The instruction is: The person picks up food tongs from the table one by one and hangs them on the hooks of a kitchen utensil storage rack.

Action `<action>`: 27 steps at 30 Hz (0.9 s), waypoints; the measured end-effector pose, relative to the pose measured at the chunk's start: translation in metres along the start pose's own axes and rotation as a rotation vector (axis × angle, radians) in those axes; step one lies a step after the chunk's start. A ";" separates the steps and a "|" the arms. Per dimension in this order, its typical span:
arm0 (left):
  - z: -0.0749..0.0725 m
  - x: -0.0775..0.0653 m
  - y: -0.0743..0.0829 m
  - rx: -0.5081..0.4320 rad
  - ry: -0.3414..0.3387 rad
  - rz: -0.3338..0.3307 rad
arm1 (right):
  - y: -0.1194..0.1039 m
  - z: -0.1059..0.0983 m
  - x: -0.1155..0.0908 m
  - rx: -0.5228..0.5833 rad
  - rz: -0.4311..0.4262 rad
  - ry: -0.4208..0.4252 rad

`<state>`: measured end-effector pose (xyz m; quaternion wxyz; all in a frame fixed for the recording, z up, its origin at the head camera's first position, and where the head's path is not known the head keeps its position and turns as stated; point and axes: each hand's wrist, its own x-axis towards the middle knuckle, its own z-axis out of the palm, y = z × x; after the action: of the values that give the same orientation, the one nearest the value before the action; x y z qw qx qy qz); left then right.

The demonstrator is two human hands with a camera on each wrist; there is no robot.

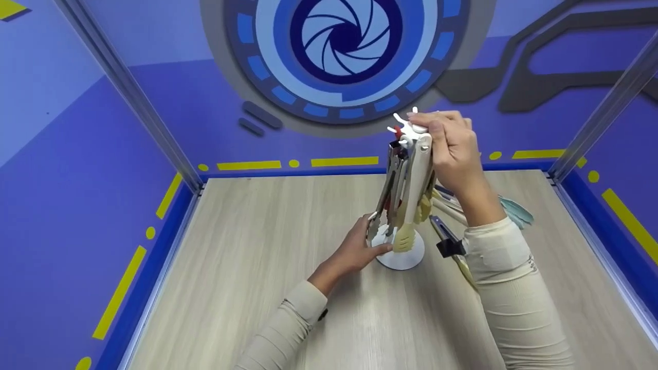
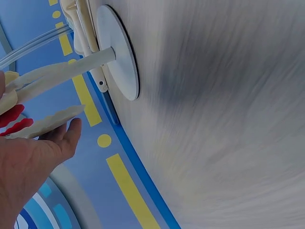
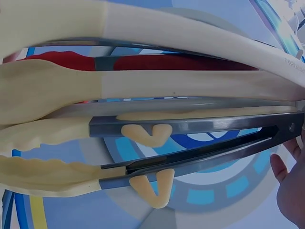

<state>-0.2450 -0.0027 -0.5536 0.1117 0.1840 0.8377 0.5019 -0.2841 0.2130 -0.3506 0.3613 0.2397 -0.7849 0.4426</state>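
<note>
A white rack [image 1: 408,131] with hooks at its top and a round base [image 1: 401,262] carries several hanging kitchen tongs. My right hand [image 1: 455,146] holds the rack's top, thumb and fingers about its cap, close to the hinge end of white tongs [image 1: 415,174] with beige heads. My left hand [image 1: 354,252] is low beside the rack. In the left wrist view, its fingers touch the scalloped tip of metal tongs [image 2: 52,121], with the thumb mostly out of sight. Dark-metal tongs [image 3: 209,126] with beige heads and red-headed tongs [image 3: 176,62] hang in the right wrist view.
On the wooden tabletop [image 1: 247,267], more utensils lie right of the rack, partly behind my right arm: tongs with a dark metal handle [image 1: 437,226] and a teal-headed utensil [image 1: 516,210]. Blue printed panels [image 1: 169,103] with metal corner posts enclose the table's back and sides.
</note>
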 end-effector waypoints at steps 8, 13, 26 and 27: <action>-0.001 -0.003 -0.002 -0.014 0.003 -0.005 | 0.000 -0.004 0.000 0.008 -0.006 -0.069; -0.003 -0.009 -0.003 -0.003 0.004 -0.003 | -0.001 -0.007 -0.001 0.013 -0.009 -0.080; -0.021 -0.037 -0.024 0.046 0.057 -0.052 | 0.000 -0.016 -0.008 0.152 0.055 0.051; -0.024 -0.040 -0.028 0.047 0.065 -0.054 | 0.004 -0.019 -0.009 0.155 0.069 0.074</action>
<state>-0.2229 -0.0507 -0.5664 0.0936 0.1478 0.8571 0.4846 -0.2742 0.2320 -0.3531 0.3548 0.2232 -0.7424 0.5227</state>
